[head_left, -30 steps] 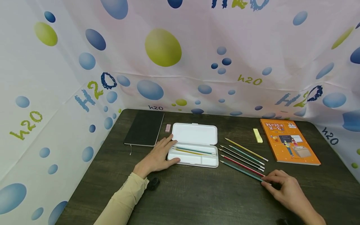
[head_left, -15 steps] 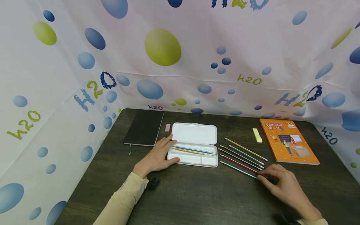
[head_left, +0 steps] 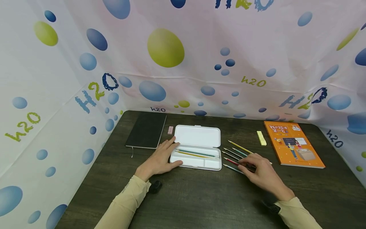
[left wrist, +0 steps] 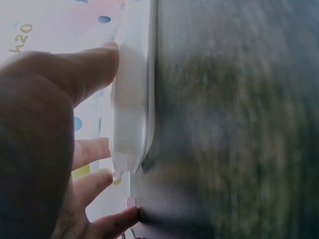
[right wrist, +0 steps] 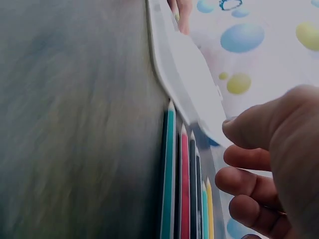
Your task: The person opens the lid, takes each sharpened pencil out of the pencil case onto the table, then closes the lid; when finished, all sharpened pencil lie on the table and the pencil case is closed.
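Observation:
My left hand (head_left: pixel 159 158) rests at the left end of the open white pencil case (head_left: pixel 198 136), thumb at its front edge and fingers spread along its side. Several pencils (head_left: pixel 197 154) lie inside it. My right hand (head_left: pixel 261 171) is over a row of loose pencils right of the case, its fingers loosely bent and holding nothing in the right wrist view. The row has a teal pencil (right wrist: pixel 168 174) nearest, then a red pencil (right wrist: pixel 185 179), dark ones, another teal one and a yellow pencil (head_left: pixel 239 146) farthest. The hand hides their rear ends in the head view.
A black notebook (head_left: pixel 147 130) and a pink eraser (head_left: pixel 170 130) lie left of the case. On the right are a yellow eraser or marker-like piece (head_left: pixel 261 138) and an orange book (head_left: pixel 294 144). A printed cloth (head_left: pixel 197 79) hangs behind the dark table (head_left: pixel 200 197).
My right hand has left the rear end of the nearest teal pencil and moved leftward along the row, over the pencils. My left hand and the case have stayed put.

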`<move>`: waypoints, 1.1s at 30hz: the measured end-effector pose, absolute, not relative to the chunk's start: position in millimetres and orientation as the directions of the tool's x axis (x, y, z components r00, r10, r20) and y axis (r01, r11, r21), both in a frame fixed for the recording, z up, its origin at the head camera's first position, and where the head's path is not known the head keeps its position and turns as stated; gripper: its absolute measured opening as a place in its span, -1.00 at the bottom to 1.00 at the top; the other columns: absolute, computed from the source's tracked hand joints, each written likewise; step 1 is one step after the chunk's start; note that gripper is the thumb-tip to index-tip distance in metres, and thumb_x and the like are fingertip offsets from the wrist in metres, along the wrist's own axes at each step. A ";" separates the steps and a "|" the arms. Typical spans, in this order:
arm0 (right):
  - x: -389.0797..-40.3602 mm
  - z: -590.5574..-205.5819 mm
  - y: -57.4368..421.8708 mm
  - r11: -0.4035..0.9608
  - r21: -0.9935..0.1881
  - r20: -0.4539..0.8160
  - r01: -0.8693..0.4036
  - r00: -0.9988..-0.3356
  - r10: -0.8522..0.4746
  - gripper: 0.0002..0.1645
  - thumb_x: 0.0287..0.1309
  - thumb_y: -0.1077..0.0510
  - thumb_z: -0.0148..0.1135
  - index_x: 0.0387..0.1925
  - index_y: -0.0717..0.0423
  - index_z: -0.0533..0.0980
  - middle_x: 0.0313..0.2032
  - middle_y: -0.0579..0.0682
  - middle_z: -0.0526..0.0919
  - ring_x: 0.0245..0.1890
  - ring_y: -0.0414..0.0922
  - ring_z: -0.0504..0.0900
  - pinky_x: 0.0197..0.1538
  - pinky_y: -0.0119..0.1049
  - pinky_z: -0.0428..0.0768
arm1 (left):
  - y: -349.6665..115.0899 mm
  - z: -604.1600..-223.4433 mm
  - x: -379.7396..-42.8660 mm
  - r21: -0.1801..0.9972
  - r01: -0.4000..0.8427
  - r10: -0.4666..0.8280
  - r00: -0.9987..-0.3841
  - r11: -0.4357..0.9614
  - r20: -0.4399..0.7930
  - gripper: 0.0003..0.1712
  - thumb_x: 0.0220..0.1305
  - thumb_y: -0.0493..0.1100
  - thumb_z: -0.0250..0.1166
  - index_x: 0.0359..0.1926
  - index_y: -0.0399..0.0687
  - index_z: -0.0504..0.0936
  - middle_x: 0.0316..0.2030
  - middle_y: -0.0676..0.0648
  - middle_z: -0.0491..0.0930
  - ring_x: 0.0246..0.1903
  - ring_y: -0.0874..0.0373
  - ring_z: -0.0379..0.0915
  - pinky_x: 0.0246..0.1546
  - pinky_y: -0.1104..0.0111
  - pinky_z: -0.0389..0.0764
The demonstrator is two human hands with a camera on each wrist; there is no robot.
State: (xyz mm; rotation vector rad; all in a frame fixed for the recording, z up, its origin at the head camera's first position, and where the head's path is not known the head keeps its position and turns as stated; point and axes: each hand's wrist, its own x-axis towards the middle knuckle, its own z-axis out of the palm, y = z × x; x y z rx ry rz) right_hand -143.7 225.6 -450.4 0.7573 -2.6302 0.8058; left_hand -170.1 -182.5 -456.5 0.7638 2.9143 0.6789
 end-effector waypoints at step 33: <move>-179.4 -453.2 141.3 0.690 -0.381 0.266 -0.615 -0.788 -0.555 -0.62 0.16 0.11 0.41 -0.02 0.22 0.67 -0.20 -0.05 0.65 -0.29 -0.18 0.43 -0.27 -0.25 0.44 | -181.5 -454.5 -169.5 0.419 0.441 0.470 -0.882 0.794 0.037 -0.06 0.33 0.34 0.20 0.53 -0.05 0.18 0.56 -0.15 -0.12 0.49 -0.26 -0.12 0.44 -0.15 -0.03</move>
